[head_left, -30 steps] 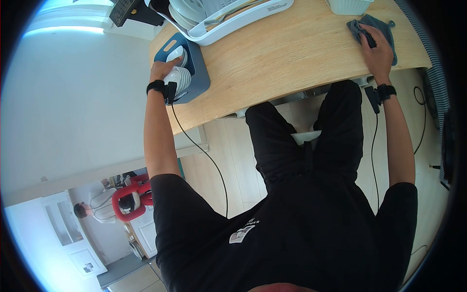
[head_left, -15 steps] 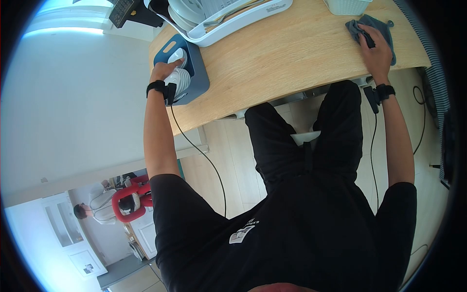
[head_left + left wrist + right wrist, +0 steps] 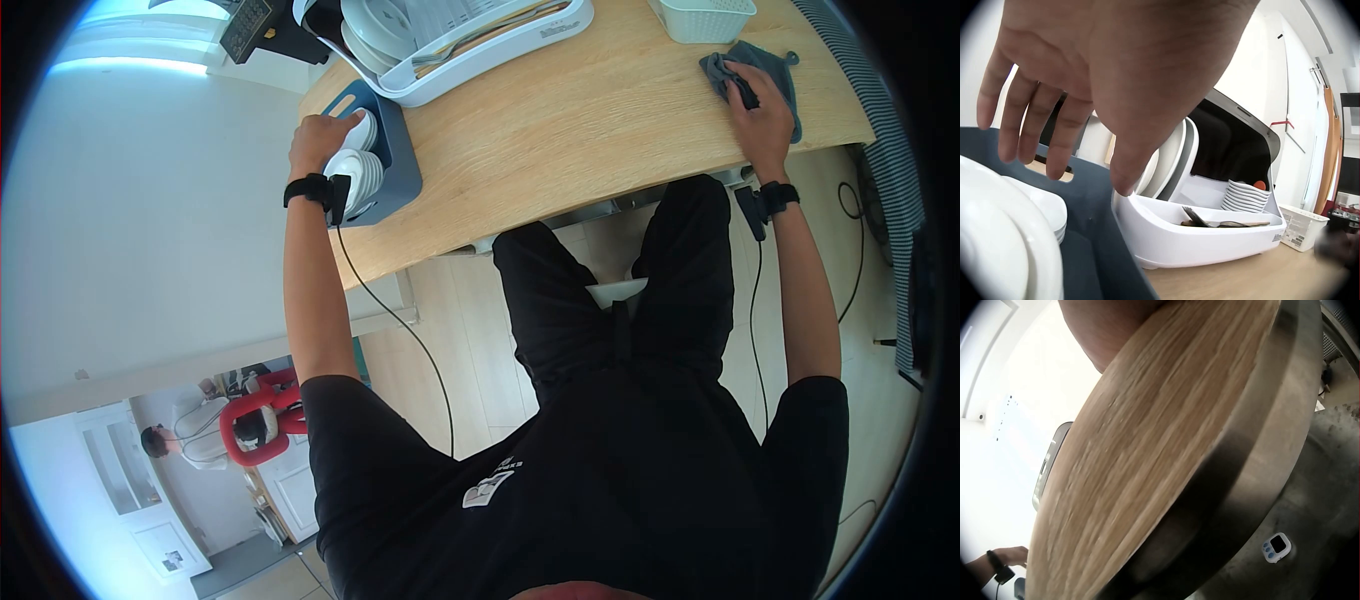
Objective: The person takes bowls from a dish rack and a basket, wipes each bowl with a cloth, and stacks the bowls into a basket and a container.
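Note:
My left hand [image 3: 316,140] is over the blue-grey bin [image 3: 402,165], close to the white bowls stacked in it. In the left wrist view its fingers [image 3: 1035,119] hang spread and loose above the bin wall, with nothing between them. One stack of white bowls [image 3: 358,172] stands toward the front of the bin, and a smaller stack of bowls [image 3: 1041,203] sits behind it. At the far right, my right hand [image 3: 762,128] rests at the table edge, fingers curled on a bunched dark grey cloth [image 3: 775,68]; the right wrist view does not show the cloth.
Behind the bin stands a white dish rack [image 3: 490,60] holding plates, small stacked dishes and cutlery. A pale plastic basket [image 3: 705,22] is at the table's back right. Cables run from both wrist cameras. Another person [image 3: 200,430] is in the room behind on the left.
My left hand has drawn slightly back and left from the smaller bowl stack. The right hand stays on the cloth. The head view has shifted a little.

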### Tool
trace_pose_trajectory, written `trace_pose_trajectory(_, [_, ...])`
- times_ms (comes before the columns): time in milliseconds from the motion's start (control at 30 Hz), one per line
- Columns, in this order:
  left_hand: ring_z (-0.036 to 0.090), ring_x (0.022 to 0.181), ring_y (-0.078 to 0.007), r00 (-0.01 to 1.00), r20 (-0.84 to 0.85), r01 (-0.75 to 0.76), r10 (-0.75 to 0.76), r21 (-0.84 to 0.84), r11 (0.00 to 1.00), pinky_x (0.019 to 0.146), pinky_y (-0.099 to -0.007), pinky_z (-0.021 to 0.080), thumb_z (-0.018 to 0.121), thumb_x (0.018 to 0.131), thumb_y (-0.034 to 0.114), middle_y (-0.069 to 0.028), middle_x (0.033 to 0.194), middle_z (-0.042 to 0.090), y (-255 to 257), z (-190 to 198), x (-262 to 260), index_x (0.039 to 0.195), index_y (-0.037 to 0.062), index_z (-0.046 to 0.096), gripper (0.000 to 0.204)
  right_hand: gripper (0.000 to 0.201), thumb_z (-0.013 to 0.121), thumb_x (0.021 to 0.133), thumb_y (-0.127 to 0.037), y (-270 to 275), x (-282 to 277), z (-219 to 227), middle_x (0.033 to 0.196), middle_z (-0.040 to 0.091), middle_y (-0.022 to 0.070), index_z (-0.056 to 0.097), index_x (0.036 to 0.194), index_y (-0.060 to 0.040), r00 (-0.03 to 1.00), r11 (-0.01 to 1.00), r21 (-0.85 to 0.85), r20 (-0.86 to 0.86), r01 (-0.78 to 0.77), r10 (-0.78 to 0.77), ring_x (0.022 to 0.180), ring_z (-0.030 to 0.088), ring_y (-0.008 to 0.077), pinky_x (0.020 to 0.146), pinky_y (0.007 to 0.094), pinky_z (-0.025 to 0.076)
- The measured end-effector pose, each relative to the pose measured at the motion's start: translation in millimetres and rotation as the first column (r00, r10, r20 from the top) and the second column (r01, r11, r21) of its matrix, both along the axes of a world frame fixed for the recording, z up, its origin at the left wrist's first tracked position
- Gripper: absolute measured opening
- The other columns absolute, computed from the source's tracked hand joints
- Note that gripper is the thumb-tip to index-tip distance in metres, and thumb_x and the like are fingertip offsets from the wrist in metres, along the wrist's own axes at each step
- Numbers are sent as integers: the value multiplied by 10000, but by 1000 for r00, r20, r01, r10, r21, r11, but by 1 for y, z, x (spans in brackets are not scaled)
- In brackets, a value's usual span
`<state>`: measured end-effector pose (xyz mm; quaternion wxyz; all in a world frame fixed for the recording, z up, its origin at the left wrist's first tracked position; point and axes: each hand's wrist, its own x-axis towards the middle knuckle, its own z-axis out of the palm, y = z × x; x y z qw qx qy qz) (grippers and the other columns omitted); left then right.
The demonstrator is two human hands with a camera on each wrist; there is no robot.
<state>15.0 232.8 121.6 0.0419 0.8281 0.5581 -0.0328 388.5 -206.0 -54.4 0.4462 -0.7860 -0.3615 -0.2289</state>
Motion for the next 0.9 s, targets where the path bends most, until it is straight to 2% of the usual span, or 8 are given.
trace_pose_trajectory(133, [729, 880, -248, 977, 117, 176, -179, 33, 984, 794, -372, 542, 756, 850, 521, -132, 884, 761, -45, 19, 39, 911, 54, 794, 472, 255, 719, 888, -155, 0, 0, 2, 1158, 715, 18, 739, 1140, -187, 999, 1000, -21, 34, 8, -7, 998, 691, 259, 850, 329, 545])
trace_pose_trajectory(200, [725, 847, -230, 771, 372, 532, -516, 68, 844, 756, -359, 548, 776, 866, 438, -126, 868, 757, -48, 13, 56, 972, 63, 796, 390, 249, 715, 884, -142, 1, -2, 3, 1147, 715, 21, 741, 1129, -175, 1000, 999, -33, 9, 28, -28, 994, 693, 257, 834, 330, 547])
trace_pose_trajectory(333, [728, 852, -242, 629, 418, 636, -656, 208, 743, 772, -355, 557, 779, 873, 386, -124, 894, 761, -72, 3, 105, 1104, 80, 772, 384, 249, 716, 874, -134, 1, -6, 10, 1134, 716, 28, 743, 1119, -168, 1000, 999, -32, 12, 15, -15, 995, 694, 255, 815, 331, 548])
trace_pose_trajectory(400, [731, 879, -277, 525, 370, 692, -766, 338, 637, 815, -383, 572, 763, 878, 358, -122, 941, 765, -82, -3, 131, 1204, 105, 732, 414, 260, 726, 869, -69, 2, -10, 15, 1134, 724, 85, 736, 1127, -99, 999, 999, -45, -40, 12, -14, 1033, 697, 270, 906, 334, 532])
trace_pose_trajectory(633, [704, 983, -334, 607, 268, 673, -748, 327, 663, 903, -465, 538, 686, 922, 290, -170, 1092, 736, -64, -39, 210, 1374, 149, 616, 478, 243, 717, 859, -46, 3, -9, 18, 1113, 725, 104, 736, 1100, -67, 1000, 1000, -13, 11, -24, 24, 1019, 701, 284, 891, 346, 535])
trace_pose_trajectory(700, [695, 1008, -348, 520, 110, 626, -847, 626, 465, 925, -481, 536, 651, 935, 238, -169, 1080, 734, -52, -65, 224, 1382, 172, 610, 454, 248, 718, 845, -56, 3, -8, 16, 1102, 722, 99, 739, 1091, -83, 999, 999, -5, 18, -35, 35, 1002, 695, 287, 877, 348, 536])
trace_pose_trajectory(800, [686, 1029, -352, 625, 156, 603, -765, 525, 600, 923, -475, 541, 642, 931, 205, -158, 1077, 736, -70, -57, 230, 1330, 189, 655, 399, 251, 718, 831, -62, 4, -9, 18, 1082, 719, 94, 742, 1079, -95, 999, 999, 12, 24, -45, 45, 983, 691, 290, 859, 349, 539])
trace_pose_trajectory(900, [697, 984, -349, 652, 158, 578, -742, 530, 621, 883, -471, 551, 659, 917, 213, -155, 1039, 744, -72, -49, 235, 1212, 186, 731, 304, 250, 719, 830, -60, 4, -9, 17, 1073, 721, 89, 742, 1077, -97, 999, 998, 30, -3, -49, 50, 974, 693, 284, 854, 349, 540])
